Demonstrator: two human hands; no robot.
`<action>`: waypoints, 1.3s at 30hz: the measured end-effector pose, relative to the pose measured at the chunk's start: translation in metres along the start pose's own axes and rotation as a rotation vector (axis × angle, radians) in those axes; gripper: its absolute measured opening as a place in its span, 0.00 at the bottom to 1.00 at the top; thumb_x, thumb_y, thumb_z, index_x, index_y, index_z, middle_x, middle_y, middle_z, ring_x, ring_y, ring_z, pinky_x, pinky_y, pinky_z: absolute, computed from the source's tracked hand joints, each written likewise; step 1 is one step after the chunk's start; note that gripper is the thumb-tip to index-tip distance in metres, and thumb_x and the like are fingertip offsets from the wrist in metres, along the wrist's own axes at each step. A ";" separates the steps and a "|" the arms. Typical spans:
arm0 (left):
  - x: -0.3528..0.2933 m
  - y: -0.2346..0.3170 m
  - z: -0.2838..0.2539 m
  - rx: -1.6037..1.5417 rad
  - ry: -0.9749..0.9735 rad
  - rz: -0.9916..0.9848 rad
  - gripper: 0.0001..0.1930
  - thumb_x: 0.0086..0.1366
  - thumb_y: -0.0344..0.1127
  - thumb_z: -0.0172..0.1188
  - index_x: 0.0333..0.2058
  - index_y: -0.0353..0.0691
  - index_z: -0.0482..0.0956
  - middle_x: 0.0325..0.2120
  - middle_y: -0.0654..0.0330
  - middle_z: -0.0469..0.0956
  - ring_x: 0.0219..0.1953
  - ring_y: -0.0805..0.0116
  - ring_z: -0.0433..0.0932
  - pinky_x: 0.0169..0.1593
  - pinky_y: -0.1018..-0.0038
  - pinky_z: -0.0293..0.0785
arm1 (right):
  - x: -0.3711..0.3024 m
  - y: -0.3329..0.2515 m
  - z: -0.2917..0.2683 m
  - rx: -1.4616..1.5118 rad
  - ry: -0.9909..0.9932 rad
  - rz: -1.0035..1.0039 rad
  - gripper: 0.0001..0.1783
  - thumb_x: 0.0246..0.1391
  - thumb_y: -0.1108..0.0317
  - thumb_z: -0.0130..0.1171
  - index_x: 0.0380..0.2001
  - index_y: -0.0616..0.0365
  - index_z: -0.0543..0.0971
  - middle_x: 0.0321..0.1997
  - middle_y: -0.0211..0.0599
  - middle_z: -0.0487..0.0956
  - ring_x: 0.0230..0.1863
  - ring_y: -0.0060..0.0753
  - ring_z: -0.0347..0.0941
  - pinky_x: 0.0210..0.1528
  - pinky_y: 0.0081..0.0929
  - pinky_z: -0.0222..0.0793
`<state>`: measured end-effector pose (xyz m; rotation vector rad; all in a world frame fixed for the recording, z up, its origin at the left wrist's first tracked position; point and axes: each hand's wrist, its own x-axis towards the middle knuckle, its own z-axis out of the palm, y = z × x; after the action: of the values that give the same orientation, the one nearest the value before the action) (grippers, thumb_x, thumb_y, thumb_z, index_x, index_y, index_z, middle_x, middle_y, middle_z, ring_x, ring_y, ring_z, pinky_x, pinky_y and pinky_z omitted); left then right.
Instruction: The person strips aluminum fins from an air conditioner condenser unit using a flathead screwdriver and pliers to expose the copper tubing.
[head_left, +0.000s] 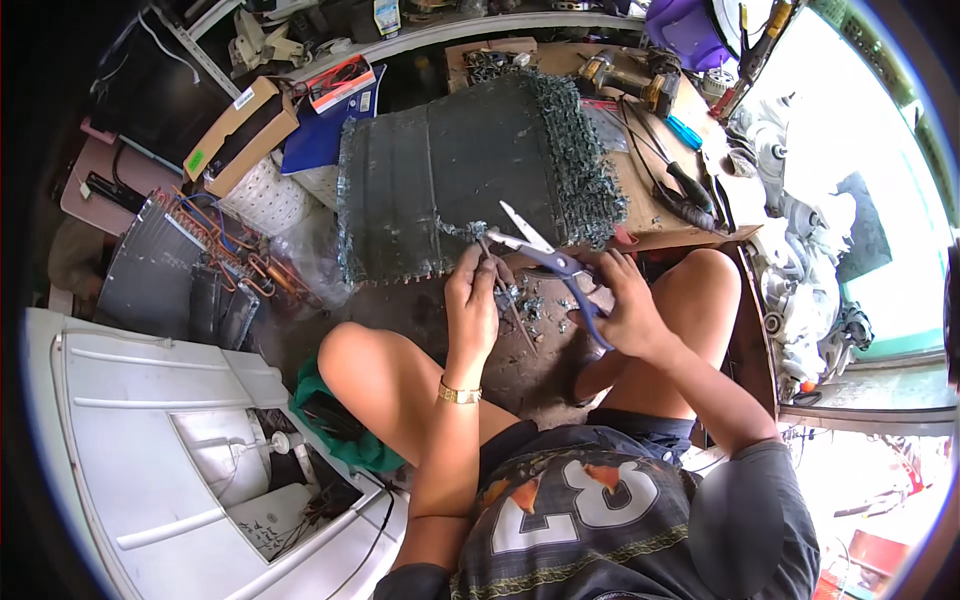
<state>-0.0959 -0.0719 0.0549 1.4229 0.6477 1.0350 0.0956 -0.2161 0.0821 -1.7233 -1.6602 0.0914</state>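
My right hand (pixel 632 308) grips a pair of scissors (pixel 568 268) with blue handles, the blades spread and pointing up and left. Close to the blade tips, my left hand (pixel 474 300) is closed round a thin dark rod (pixel 519 326) that slants down past the fingers. A frayed blue-grey scrap (pixel 468 231) lies by those fingertips, at the near part of a dark mat (pixel 440 170). The mat has a shaggy right border and a frayed left edge. Whether the rod touches the mat, I cannot tell.
A cordless drill (pixel 630 82) and cables rest on the wooden table (pixel 648 215). At the left stand a cardboard box (pixel 240 135), copper tubing (pixel 255 270) and a white appliance panel (pixel 130 420). Small scraps (pixel 540 305) litter the floor between my legs.
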 end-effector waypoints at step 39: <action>-0.010 -0.038 0.027 0.264 -0.008 0.034 0.08 0.75 0.28 0.56 0.48 0.30 0.79 0.37 0.47 0.83 0.40 0.60 0.82 0.49 0.66 0.75 | 0.002 0.011 0.044 -0.083 0.059 0.097 0.39 0.38 0.71 0.69 0.61 0.46 0.81 0.47 0.41 0.81 0.41 0.54 0.83 0.42 0.47 0.81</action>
<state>-0.0702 -0.0879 0.0181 1.6709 0.7785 0.9964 0.0825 -0.1935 0.0451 -1.8506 -1.5572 0.0171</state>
